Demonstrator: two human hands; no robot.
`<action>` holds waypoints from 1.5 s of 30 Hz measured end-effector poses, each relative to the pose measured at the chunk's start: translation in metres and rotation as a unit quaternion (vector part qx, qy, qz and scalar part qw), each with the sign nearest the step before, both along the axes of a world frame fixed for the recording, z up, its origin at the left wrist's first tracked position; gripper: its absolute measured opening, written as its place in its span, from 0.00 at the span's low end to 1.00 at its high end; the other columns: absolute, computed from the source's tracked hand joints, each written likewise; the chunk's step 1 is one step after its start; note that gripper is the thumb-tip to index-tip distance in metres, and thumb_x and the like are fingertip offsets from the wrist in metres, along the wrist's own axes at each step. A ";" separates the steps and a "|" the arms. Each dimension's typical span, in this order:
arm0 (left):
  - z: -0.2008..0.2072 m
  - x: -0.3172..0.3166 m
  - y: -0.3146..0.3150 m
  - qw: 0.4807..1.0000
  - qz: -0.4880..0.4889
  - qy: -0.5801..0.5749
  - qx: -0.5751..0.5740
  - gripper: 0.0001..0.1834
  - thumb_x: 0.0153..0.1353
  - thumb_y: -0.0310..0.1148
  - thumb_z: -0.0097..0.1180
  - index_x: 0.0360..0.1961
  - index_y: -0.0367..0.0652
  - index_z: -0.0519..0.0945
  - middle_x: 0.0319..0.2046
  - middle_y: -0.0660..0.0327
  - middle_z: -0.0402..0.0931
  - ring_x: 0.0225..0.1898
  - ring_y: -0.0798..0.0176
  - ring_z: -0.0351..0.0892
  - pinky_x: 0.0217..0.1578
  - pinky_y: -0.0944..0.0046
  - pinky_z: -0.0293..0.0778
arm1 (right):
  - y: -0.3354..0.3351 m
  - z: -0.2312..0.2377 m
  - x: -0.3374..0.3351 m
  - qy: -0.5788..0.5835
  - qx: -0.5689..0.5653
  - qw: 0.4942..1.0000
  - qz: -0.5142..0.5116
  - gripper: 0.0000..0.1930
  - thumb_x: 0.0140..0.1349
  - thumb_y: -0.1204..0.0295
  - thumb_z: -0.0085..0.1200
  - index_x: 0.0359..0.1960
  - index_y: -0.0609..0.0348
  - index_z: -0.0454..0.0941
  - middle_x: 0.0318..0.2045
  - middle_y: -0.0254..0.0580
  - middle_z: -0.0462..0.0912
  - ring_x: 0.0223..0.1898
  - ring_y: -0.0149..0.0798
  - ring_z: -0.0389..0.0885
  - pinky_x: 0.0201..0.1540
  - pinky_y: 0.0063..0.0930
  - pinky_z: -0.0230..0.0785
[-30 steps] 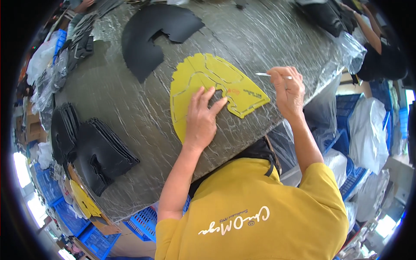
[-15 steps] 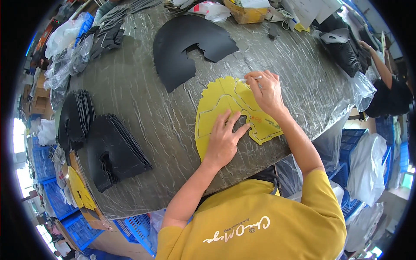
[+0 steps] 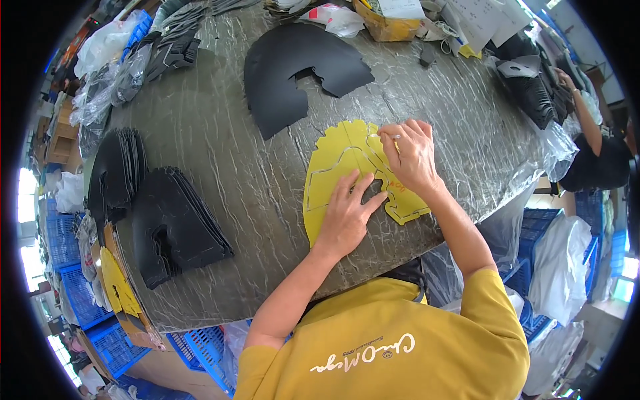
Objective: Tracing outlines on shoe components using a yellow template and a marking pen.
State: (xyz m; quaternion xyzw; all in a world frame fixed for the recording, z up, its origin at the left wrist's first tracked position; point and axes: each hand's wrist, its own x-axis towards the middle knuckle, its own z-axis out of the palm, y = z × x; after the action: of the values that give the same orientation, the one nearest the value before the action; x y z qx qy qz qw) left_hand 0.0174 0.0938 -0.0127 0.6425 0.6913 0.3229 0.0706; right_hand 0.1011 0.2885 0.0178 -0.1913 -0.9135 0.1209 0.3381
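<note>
A yellow curved template (image 3: 327,160) with cut slots and a scalloped top edge lies on the table in front of me. My left hand (image 3: 345,217) presses on its lower left part, fingers spread beside the central notch. In my right hand (image 3: 410,157) is a thin pale pen (image 3: 395,137), pinched between thumb and fingers. Its tip is over a slot near the template's upper right edge. Whatever lies under the template is hidden. Beyond it rests a single black curved sheet piece (image 3: 277,67).
Two stacks of black cut pieces, a nearer stack (image 3: 180,227) and a farther stack (image 3: 117,170), sit at the left. A yellow box (image 3: 387,27) with papers stands at the far edge. Another person's arm (image 3: 587,117) reaches dark pieces (image 3: 533,93) at right. Blue crates (image 3: 203,350) stand below the table.
My right hand has moved slightly down with the pen along the slot. My left hand stays on the template. The whole view has shifted a little.
</note>
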 end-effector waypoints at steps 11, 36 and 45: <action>0.000 0.001 0.001 1.000 0.003 -0.004 0.008 0.24 0.57 0.18 0.56 0.53 0.49 0.87 0.63 0.51 0.70 0.68 0.40 0.65 0.70 0.41 0.64 | -0.006 0.002 0.009 0.006 -0.025 1.000 0.008 0.01 0.63 0.75 0.60 0.35 0.53 0.81 0.29 0.34 0.84 0.36 0.42 0.80 0.53 0.43 0.65; 0.001 0.001 0.001 1.000 0.005 0.021 0.001 0.24 0.56 0.19 0.60 0.53 0.52 0.86 0.63 0.54 0.72 0.68 0.41 0.66 0.67 0.43 0.68 | -0.017 0.011 0.052 -0.009 -0.047 0.999 0.013 0.02 0.63 0.75 0.60 0.35 0.52 0.80 0.27 0.33 0.82 0.33 0.40 0.79 0.51 0.40 0.65; 0.004 0.001 0.003 0.999 0.005 0.036 0.001 0.22 0.57 0.18 0.59 0.52 0.51 0.86 0.62 0.55 0.72 0.67 0.42 0.67 0.66 0.44 0.69 | -0.022 0.014 0.069 -0.013 -0.048 0.999 0.007 0.02 0.64 0.75 0.60 0.35 0.52 0.79 0.27 0.33 0.81 0.33 0.41 0.79 0.52 0.39 0.65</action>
State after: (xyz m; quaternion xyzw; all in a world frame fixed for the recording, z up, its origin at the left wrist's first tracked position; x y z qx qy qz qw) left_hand 0.0185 0.0972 -0.0085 0.6504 0.6964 0.3003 0.0433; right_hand 0.1701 0.2661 0.0313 -0.2020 -0.9124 0.1646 0.3156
